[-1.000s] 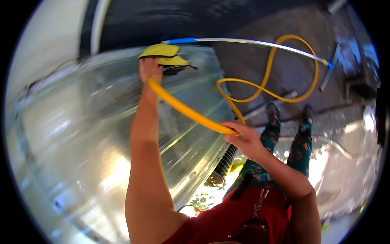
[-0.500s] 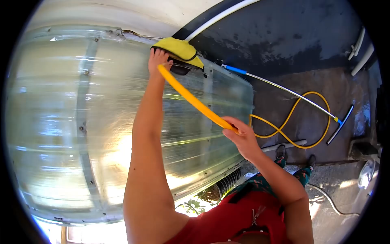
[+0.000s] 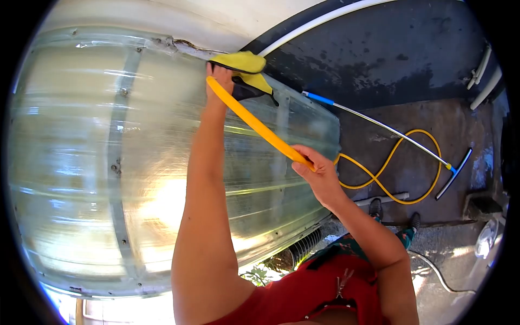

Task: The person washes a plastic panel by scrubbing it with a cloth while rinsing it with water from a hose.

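Observation:
My left hand [image 3: 221, 77] is closed on a yellow cloth with black edging [image 3: 241, 62], near the top edge of a translucent ribbed panel [image 3: 162, 124]. The cloth is bunched, and a dark side shows in its fold. In my right hand [image 3: 318, 176] is a yellow hose [image 3: 257, 125], gripped with the fingers round it. The hose's free end points up beside my left wrist, overlapping it in view. I cannot make out water coming from it.
A squeegee with a blue and silver handle [image 3: 390, 130] leans from the panel's side to the dark floor. More of the hose loops around it. A white pipe [image 3: 319, 24] runs along the dark wall, and a pale hose [image 3: 441, 276] lies near my feet.
The cloth has shifted slightly against the panel and its fold hangs more open. The hose's free end is a little higher across my left wrist. The whole view has moved slightly.

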{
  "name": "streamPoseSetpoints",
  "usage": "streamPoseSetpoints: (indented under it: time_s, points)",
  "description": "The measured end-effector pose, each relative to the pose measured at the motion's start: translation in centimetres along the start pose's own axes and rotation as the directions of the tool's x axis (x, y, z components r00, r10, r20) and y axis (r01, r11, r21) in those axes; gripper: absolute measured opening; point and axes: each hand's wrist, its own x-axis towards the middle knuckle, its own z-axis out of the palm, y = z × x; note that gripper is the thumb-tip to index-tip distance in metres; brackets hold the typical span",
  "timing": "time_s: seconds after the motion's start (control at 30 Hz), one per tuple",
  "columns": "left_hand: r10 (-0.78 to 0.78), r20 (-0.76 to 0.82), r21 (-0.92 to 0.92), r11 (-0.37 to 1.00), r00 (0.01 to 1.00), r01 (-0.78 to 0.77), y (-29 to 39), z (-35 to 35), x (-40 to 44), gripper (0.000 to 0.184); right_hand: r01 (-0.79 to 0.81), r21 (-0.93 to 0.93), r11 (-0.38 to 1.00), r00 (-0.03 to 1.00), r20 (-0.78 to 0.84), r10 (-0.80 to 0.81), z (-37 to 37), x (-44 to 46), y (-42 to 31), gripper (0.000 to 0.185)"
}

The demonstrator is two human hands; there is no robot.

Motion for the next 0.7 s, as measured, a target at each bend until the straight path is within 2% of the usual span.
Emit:
streamPoseSetpoints:
  time_s: [0.03, 0.13, 0.17, 0.27, 0.37, 0.47, 0.57, 0.67, 0.7]
  points:
    - [-0.006, -0.018, -0.067, 0.998, 1.0, 0.004, 0.2, 1.5, 0.1, 0.033, 0.018, -0.005, 1.0, 1.0, -0.006, -0.018, -0.1, 0.1, -0.1, 0.033]
    - [0.003, -0.011, -0.095, 0.995, 1.0, -0.004, -0.3, 1.5, 0.5, 0.031, 0.012, -0.018, 1.0, 1.0, -0.028, -0.012, -0.4, -0.5, -0.4, 0.033]
    - [0.017, 0.099, -0.037, 0.999, 0.995, -0.013, -0.8, 0.7, 1.0, 0.03, 0.007, -0.02, 1.0, 0.999, -0.032, -0.007, -0.4, -0.5, -0.6, 0.033]
    - [0.062, 0.259, 0.003, 0.998, 0.964, -0.065, -2.7, -1.5, 2.9, 0.023, 0.059, -0.028, 0.998, 0.997, -0.044, -0.061, -0.1, -1.1, -0.2, 0.033]
    - [-0.057, 0.191, 0.111, 0.993, 0.98, 0.037, -4.0, -4.7, 1.6, 0.018, 0.005, -0.017, 1.0, 1.0, -0.026, -0.006, -0.2, -1.8, -0.6, 0.033]
    - [-0.162, 0.092, 0.134, 0.98, 0.983, 0.149, -6.4, -7.4, 0.8, 0.019, -0.019, -0.014, 1.0, 0.999, -0.037, 0.018, -0.6, -1.9, -0.9, 0.033]
    - [-0.279, 0.149, 0.25, 0.939, 0.949, 0.237, -8.1, -9.7, 2.2, 0.023, 0.044, 0.006, 0.999, 0.998, -0.049, -0.043, -0.9, -1.4, -0.3, 0.033]
    - [-0.368, 0.008, 0.188, 0.914, 0.93, 0.36, -9.1, -10.0, 3.1, 0.026, 0.039, -0.033, 0.999, 0.998, -0.056, -0.041, -1.0, -0.5, -0.2, 0.034]
    - [-0.343, -0.048, 0.156, 0.925, 0.938, 0.346, -8.9, -9.3, 3.1, 0.032, 0.036, -0.014, 0.999, 0.998, -0.057, -0.037, -0.9, -0.2, -0.2, 0.034]
